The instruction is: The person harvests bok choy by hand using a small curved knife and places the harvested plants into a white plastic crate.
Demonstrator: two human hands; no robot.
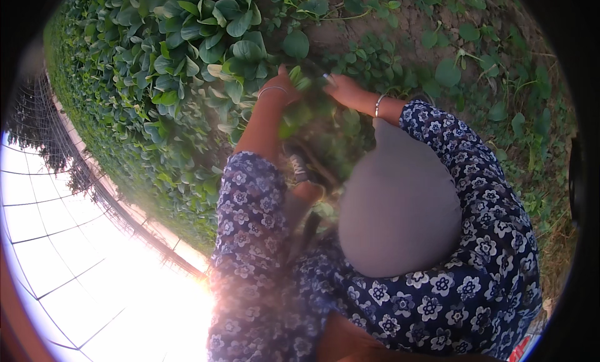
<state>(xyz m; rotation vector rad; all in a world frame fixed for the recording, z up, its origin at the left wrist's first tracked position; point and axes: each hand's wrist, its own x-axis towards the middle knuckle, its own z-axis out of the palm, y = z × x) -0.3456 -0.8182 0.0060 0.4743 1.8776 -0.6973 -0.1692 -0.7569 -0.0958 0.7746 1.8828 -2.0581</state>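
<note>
My left hand point(281, 89), with a thin bangle at the wrist, reaches down at the edge of a dense bed of leafy greens point(187, 71). Blurred bright green leaves point(298, 78) lie against its fingers, and whether they are gripped is hidden. Across a small gap to the right is my right hand point(348, 91), its fingers bent and pointing towards the left one. A small pale, bluish item point(328, 77) shows at those fingers, too blurred to name. A beaded bracelet point(378, 104) circles the right wrist.
Between my arms sits a smooth grey rounded cloth shape point(398, 207). Below my hands is a dark shoe with pale laces point(298, 167). Broad-leaved creeping plants point(447, 72) grow over bare soil point(337, 31) at right. Wire mesh point(61, 212) curves along the left, against bright glare.
</note>
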